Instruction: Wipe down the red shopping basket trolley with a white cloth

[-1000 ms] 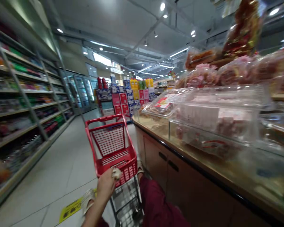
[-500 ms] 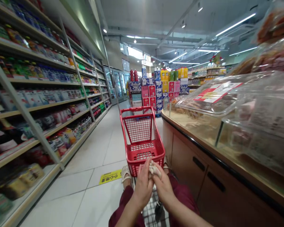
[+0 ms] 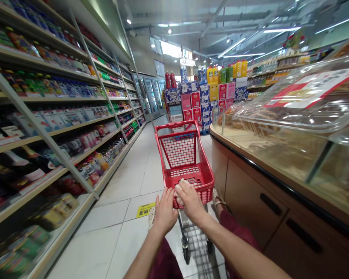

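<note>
Low in front of me stands a red plastic shopping cart [image 3: 204,181] with a slatted basket. My right hand [image 3: 192,201] is closed round a crumpled off-white tissue [image 3: 180,189], above the basket's near rim. Part of the tissue pokes out past the fingers. To its left, my left hand [image 3: 165,212] has its fingers apart and holds nothing. It is by the left near corner of the basket; whether the fingertips touch the rim I cannot tell.
Drink shelves [image 3: 55,99] run along the left. On the right is a wooden counter [image 3: 250,186] with a plastic food box [image 3: 308,93] on it. Stacked cartons [image 3: 205,102] stand ahead. A yellow floor sticker [image 3: 145,209] lies left of the cart.
My hands have parted from each other and moved forward to the cart's near rim. The tissue stays in my right hand. The view has shifted, with the counter now nearer.
</note>
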`<state>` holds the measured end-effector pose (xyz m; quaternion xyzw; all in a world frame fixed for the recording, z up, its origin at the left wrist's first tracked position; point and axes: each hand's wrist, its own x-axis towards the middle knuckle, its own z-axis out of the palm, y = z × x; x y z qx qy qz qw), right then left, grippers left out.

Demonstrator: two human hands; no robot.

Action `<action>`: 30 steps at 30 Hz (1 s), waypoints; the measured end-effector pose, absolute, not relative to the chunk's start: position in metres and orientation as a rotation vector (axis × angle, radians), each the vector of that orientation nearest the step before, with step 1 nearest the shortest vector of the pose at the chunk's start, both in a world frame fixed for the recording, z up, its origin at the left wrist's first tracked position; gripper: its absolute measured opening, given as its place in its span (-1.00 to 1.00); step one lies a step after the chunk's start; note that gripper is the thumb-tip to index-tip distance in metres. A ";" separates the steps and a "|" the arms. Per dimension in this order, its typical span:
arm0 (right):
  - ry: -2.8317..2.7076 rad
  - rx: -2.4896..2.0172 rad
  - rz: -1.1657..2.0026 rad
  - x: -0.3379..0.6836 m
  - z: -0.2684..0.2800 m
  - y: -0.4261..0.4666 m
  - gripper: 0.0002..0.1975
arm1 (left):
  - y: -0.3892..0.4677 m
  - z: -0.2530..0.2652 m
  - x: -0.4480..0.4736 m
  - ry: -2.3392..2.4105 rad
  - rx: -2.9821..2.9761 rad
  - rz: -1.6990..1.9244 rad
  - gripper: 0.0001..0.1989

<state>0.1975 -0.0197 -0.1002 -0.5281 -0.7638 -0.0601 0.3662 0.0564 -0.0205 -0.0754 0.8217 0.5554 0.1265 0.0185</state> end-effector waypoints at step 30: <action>-1.620 -1.384 0.250 0.251 -0.075 -0.043 -0.63 | -0.026 -0.085 0.082 1.772 2.598 0.528 -0.37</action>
